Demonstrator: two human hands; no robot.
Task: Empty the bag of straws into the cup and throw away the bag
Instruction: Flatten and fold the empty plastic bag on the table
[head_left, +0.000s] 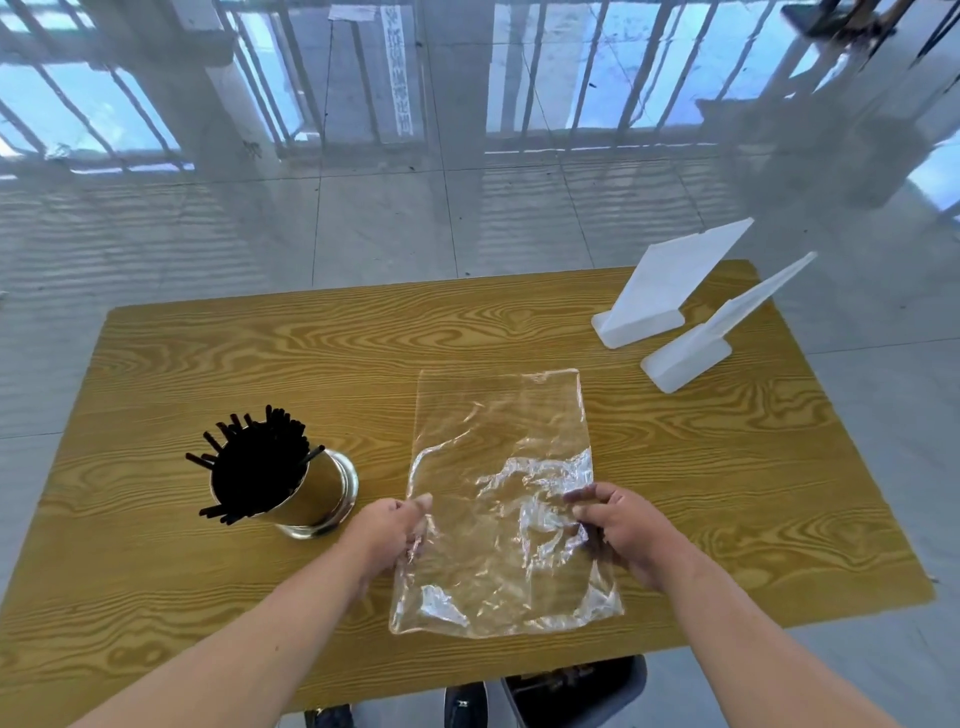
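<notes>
A clear, crumpled plastic bag (501, 457) lies flat and empty on the wooden table (727, 493), stretching from the near edge toward the middle. My left hand (387, 530) pinches its left edge and my right hand (621, 525) pinches its right edge, both at about mid-length. Left of the bag stands a shiny metal cup (317, 499) packed with black straws (257, 467), which fan out above its rim.
Two white plastic sign stands (660, 291) (696, 348) sit at the table's far right corner. A dark bin or stool (576, 691) and my shoes (465, 704) show under the near edge. Glossy tiled floor surrounds the table.
</notes>
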